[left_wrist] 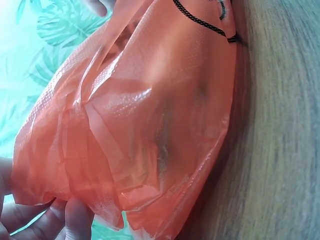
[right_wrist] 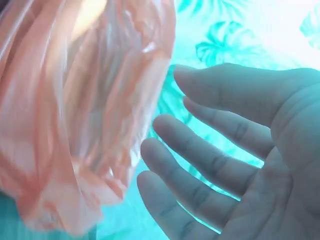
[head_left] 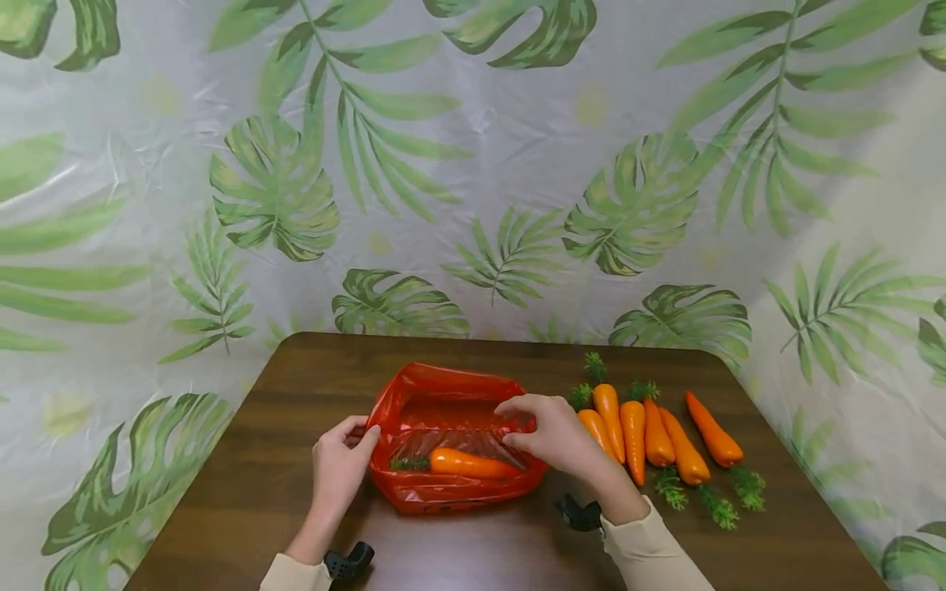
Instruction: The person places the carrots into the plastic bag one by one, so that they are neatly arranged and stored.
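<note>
Head view has a red bag [head_left: 458, 382] spread wide at the lower centre of the frame, on a brown counter [head_left: 318, 369], with one carrot [head_left: 473, 465] lying inside, its green top [head_left: 409, 465] toward the left. The left hand [head_left: 342, 460] pinches the bag's rim at its left end, thumb on the inner side. The right hand [head_left: 554, 435] is at the bag's right end, fingers loosely bent and holding nothing. Six more carrots [head_left: 633, 435] lie at the lower right of the frame, most of them close together.

The step in hand looks like loading the bag, either just after a carrot went in or while the mouth is being arranged. The next move probably calls for the right hand to reach toward the lower right for another carrot while the left keeps the rim spread; a slack rim could fold over the opening.

Right wrist view settles what the head view leaves doubtful: the fingers are spread, with a gap between them and the bag. Left wrist view alone shows a black cord [left_wrist: 202, 23] near the top of the frame, by the bag; what it belongs to I cannot tell.
</note>
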Demonstrator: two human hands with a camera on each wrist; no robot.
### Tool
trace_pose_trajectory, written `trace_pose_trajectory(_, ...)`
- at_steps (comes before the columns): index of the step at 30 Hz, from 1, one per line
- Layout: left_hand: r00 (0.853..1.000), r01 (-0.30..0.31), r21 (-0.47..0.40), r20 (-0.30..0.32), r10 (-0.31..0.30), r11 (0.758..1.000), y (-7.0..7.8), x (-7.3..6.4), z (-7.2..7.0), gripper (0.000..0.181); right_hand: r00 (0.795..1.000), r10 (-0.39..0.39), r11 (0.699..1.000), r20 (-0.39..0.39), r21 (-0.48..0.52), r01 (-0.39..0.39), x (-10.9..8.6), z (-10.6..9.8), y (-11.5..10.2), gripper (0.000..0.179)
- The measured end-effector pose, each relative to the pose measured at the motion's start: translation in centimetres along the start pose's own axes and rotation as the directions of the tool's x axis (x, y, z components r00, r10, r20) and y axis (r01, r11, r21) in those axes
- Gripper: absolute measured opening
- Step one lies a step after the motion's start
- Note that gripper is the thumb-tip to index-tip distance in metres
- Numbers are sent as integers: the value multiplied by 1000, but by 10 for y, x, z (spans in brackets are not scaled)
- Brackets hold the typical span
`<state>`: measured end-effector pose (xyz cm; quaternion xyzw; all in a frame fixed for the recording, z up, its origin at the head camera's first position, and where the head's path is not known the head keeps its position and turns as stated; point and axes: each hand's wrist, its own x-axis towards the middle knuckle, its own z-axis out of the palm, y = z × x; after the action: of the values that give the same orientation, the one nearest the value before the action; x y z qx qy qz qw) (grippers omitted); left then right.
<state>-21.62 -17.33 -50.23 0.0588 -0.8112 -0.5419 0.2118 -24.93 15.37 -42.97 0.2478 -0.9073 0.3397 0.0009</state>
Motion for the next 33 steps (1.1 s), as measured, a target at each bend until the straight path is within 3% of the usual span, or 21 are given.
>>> trace_pose_trajectory(16, 1000, -17, 12, -18, 17, 1000, 1, -3, 0, 9, 983, 92, 996, -161, 26, -89, -30, -34, 17, 44)
trace_pose_trajectory(25, 999, -24, 17, -25, 25, 1000, 2, -2, 2, 7, 953, 209, 978, -219, 33, -206, -48, -44, 38, 48)
trace_pose_trajectory(33, 999, -34, 19, -29, 35, 999, 1, -3, 2, 6, 928, 286, 955, -237, -9, -297, -63, -42, 63, 51)
